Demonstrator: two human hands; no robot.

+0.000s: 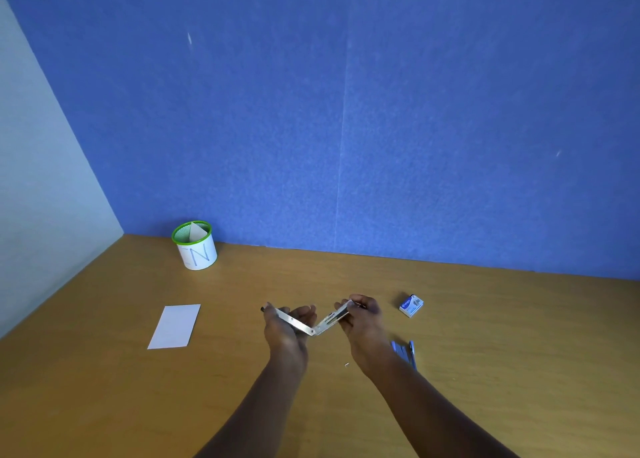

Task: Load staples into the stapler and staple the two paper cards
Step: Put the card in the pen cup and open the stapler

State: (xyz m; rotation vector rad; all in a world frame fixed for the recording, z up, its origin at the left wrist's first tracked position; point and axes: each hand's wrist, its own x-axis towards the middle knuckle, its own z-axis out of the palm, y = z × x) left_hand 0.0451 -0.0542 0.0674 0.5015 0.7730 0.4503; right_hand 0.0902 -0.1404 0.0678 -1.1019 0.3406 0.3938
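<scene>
A white paper card (pixel 175 326) lies flat on the wooden worktop (pixel 104 388), well to the left of the stapler; whether it is one card or two stacked cannot be told. Behind it, near the blue wall, stands a green-rimmed white cup (pixel 195 246) with a folded paper inside.

The stapler (pixel 313 320) is held above the worktop, swung wide open into a shallow V of two silvery metal arms joined at a hinge that hangs lowest, between the two hands. The left hand (pixel 287 326) lies palm-up under the left arm of the stapler, its fingers (pixel 306 310) curled loosely around it; that arm points up and to the left, ending in a dark tip. The right hand (pixel 362 319) pinches the far end of the right arm, which rises to the right, between thumb and fingers (pixel 356 301).

Right of the stapler sits a small blue-and-white staple box (pixel 411 305). Nearer, beside the right wrist, lies a blue part (pixel 405 353) too blurred to identify.
</scene>
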